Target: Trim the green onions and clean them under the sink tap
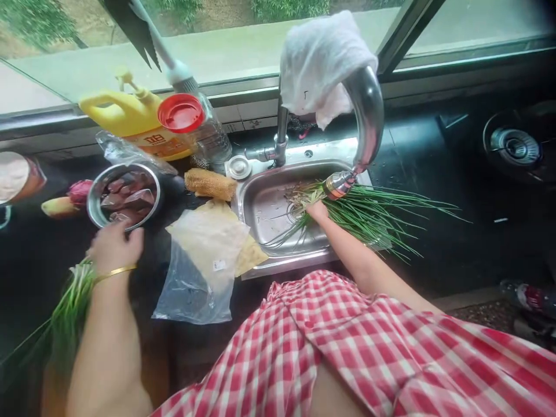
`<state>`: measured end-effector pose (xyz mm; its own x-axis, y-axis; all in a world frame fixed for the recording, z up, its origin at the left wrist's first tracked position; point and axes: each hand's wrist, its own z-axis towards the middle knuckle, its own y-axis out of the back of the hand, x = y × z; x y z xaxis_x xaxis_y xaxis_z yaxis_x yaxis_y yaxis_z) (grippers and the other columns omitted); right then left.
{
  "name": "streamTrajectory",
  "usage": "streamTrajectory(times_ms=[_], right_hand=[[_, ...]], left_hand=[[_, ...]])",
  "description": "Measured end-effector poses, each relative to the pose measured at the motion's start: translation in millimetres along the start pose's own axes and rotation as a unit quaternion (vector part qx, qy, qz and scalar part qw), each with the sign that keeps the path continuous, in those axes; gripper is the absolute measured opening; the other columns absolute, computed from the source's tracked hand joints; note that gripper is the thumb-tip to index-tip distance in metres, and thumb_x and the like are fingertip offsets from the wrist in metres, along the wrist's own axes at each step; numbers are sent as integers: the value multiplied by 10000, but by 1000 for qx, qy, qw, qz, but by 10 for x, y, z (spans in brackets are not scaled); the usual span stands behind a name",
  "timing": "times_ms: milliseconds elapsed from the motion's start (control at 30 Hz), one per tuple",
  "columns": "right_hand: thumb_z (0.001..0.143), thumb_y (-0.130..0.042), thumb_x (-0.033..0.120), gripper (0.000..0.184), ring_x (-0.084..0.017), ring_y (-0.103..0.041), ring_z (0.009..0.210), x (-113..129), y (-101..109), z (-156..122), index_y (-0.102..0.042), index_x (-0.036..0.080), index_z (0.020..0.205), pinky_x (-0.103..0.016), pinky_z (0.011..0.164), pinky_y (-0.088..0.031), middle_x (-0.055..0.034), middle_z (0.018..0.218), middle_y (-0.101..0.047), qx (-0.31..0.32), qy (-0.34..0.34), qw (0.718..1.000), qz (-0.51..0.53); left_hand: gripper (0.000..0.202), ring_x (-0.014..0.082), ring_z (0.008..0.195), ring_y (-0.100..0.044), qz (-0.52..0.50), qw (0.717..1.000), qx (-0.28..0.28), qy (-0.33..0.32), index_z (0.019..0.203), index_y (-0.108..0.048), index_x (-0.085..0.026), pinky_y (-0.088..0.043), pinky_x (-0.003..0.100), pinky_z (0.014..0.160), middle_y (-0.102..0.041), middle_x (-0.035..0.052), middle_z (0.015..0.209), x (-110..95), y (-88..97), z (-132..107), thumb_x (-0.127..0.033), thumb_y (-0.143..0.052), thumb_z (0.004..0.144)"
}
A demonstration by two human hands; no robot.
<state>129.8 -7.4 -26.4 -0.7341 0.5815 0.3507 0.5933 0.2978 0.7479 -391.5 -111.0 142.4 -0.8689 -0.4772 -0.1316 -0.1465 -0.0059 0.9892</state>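
Note:
My right hand [318,211] is closed on a bunch of scallions [360,217] in the steel sink [260,217], under the faucet's spout. Their roots point into the basin and the long green leaves spread over its right edge. At the left, my left hand [116,246] reaches to the near rim of a metal bowl [93,211] of dark red meat pieces [130,194]. Its thumb stands apart from the fingers, whose tips are partly hidden. Beside that wrist, another bunch of scallions [72,298] lies on the dark counter, its pale ends by the hand.
A clear plastic bag [186,295] and a yellowish cloth [252,255] lie left of the sink. Behind stand a yellow jug [143,116] and a red-lidded jar [180,113]. The curved faucet [369,116], draped with a white cloth [321,58], arches overhead. A stove burner [516,145] sits right.

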Motion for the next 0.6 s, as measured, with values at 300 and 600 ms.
streamTrajectory(times_ms=[300, 600], right_hand=[[885, -503, 308, 259, -208, -643, 996, -25, -112, -146, -647, 181, 1059, -341, 894, -487, -76, 1036, -709, 69, 47, 959, 272], [821, -645, 344, 166, -94, -568, 647, 91, -99, -533, -671, 211, 917, -192, 605, -443, 17, 764, -657, 248, 104, 768, 582]], left_hand=[[381, 214, 1217, -557, -194, 914, 250, -254, 1225, -611, -129, -396, 338, 1074, -621, 126, 1296, -2981, -1283, -881, -192, -487, 870], [443, 161, 981, -634, -444, 823, 354, -15, 1305, -504, -155, -487, 269, 864, -671, 111, 1113, -3507, -1630, -1187, -217, -528, 867]])
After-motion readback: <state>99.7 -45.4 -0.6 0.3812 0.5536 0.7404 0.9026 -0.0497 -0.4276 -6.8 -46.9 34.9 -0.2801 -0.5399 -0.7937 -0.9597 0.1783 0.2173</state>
